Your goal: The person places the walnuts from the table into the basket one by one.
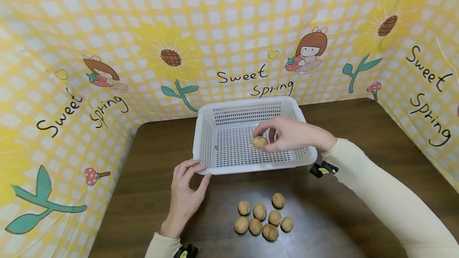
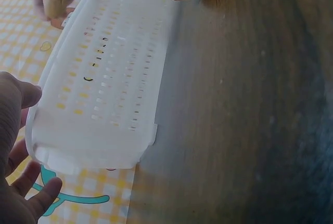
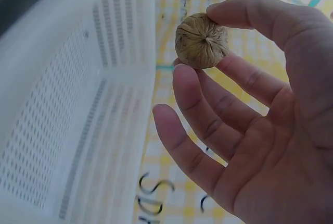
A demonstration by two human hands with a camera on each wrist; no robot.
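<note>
A white plastic basket [image 1: 251, 167] with slotted walls and floor stands upright on the table. My right hand [image 1: 287, 133] is over its right half, pinching a round tan walnut [image 1: 259, 142] between thumb and fingertips. The right wrist view shows the ridged end of this walnut [image 3: 202, 40] facing the camera. At the basket's near left corner, my left hand [image 1: 186, 190] holds the rim, thumb at the front and fingers along the side. Several loose walnuts [image 1: 259, 212] lie in a group on the table in front of the basket.
The dark wooden table [image 1: 161, 142] is backed and flanked by yellow checked cloth [image 1: 229, 31] printed with sunflowers. The basket's far side is close to the back cloth. A small dark speck [image 1: 216, 147] lies on the basket floor at the left.
</note>
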